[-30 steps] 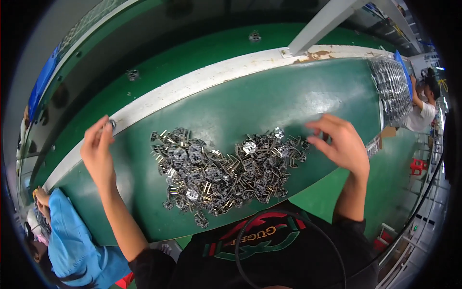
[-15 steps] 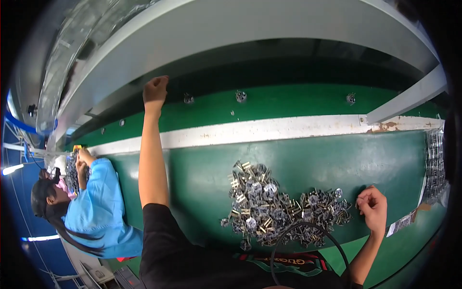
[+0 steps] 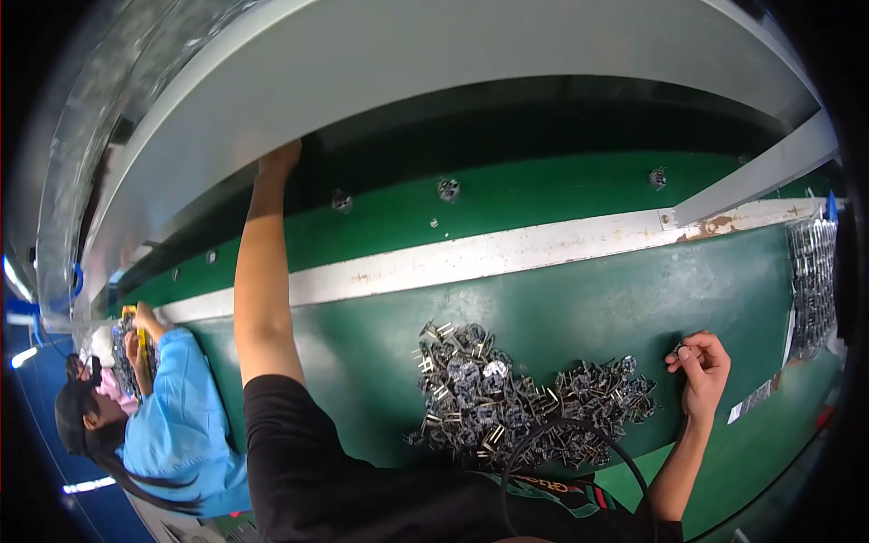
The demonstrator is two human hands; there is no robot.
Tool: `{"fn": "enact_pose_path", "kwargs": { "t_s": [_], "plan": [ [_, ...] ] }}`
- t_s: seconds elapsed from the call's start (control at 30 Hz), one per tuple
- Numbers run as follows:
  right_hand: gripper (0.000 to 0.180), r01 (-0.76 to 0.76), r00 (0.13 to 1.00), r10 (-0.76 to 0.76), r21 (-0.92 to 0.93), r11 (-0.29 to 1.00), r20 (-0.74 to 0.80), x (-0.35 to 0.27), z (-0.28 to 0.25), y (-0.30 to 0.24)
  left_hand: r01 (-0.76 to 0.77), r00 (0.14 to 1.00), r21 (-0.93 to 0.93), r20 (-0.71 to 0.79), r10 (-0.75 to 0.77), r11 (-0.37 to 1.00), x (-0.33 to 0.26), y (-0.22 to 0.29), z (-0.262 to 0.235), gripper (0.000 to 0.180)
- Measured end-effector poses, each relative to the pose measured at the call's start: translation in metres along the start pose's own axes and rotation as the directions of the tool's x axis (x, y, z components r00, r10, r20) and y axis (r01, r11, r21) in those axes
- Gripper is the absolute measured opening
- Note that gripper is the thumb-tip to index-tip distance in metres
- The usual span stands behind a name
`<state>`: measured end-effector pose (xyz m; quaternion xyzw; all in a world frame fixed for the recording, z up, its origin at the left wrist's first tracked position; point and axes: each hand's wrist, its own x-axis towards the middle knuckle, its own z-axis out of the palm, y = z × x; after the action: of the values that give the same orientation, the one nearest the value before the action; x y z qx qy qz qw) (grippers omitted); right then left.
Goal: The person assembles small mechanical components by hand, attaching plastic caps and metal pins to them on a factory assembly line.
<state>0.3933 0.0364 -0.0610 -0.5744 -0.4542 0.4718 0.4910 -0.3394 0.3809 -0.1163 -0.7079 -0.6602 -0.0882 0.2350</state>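
Person at a green bench (image 3: 561, 294), one hand reaching past its far edge, the other beside a heap of small pronged parts (image 3: 466, 376).
The heap lies along the bench's near edge. Near the right end, the right hand (image 3: 704, 364) pinches a small dark part (image 3: 678, 349) in its fingertips. The left hand (image 3: 281, 157) is half hidden by a grey panel (image 3: 471, 45); its grip cannot be told.

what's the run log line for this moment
left hand: partly hidden behind grey panel | right hand: pinching small dark part | pronged parts: heaped on green table
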Motion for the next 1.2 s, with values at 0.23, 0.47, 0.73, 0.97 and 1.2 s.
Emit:
{"fn": "enact_pose_path", "kwargs": {
  "t_s": [0.23,0.47,0.73,0.97,1.2],
  "plan": [
    [0.01,0.161,0.959,-0.149,-0.031,0.986,0.24,0.027,0.053,-0.029,0.286,0.957,-0.225,0.118,-0.265,0.931,-0.141,0.029,-0.171,0.035],
    [0.013,0.381,0.793,-0.376,0.091,0.92,0.479,0.026,0.151,-0.082,0.43,0.68,-0.716,0.658,-0.324,-0.551,-0.203,0.215,-0.293,0.038],
    [0.017,0.688,0.664,-0.661,0.061,0.723,0.351,-0.009,0.204,-0.091,0.333,0.789,-0.352,0.612,0.054,-0.875,-0.229,0.312,-0.339,0.029],
    [0.019,0.805,0.582,-0.748,-0.095,0.586,0.32,-0.013,0.198,-0.091,0.342,0.8,-0.424,0.6,0.023,-0.839,-0.242,0.339,-0.334,0.029],
    [0.019,0.798,0.6,-0.74,-0.158,0.582,0.303,-0.015,0.204,-0.09,0.31,0.808,-0.316,0.584,0.073,-0.897,-0.245,0.347,-0.342,0.035]
  ]
}}
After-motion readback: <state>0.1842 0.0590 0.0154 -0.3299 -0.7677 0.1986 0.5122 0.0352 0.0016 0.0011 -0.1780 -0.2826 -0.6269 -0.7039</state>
